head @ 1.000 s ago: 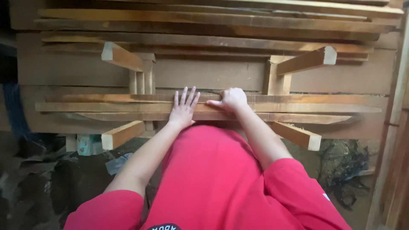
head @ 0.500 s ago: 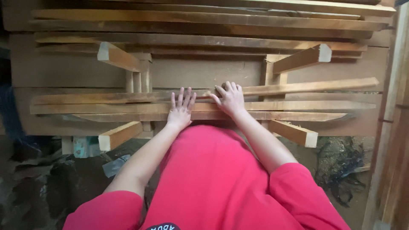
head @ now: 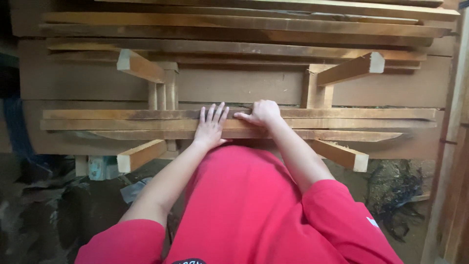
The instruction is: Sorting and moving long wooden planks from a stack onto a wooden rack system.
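Several long thin wooden planks [head: 342,123] lie side by side across a wooden rack, just in front of my red shirt. My left hand [head: 210,128] rests flat on the middle planks with its fingers spread, holding nothing. My right hand [head: 262,112] sits beside it with curled fingers hooked over the far plank [head: 122,114]. The two hands are almost touching. Angled wooden support arms [head: 141,66] stick out toward me from upright posts [head: 315,90], above and below the planks.
More long boards [head: 244,22] are stacked on the upper tier of the rack. Tall boards [head: 452,161] lean at the right edge. Dark debris [head: 395,195] and scraps lie on the dirt floor below, with a pale box [head: 97,167] under the rack at left.
The far plank, skewed with its right end raised half a second ago, now lies parallel with the others. My right hand's fingers went from spread to curled.
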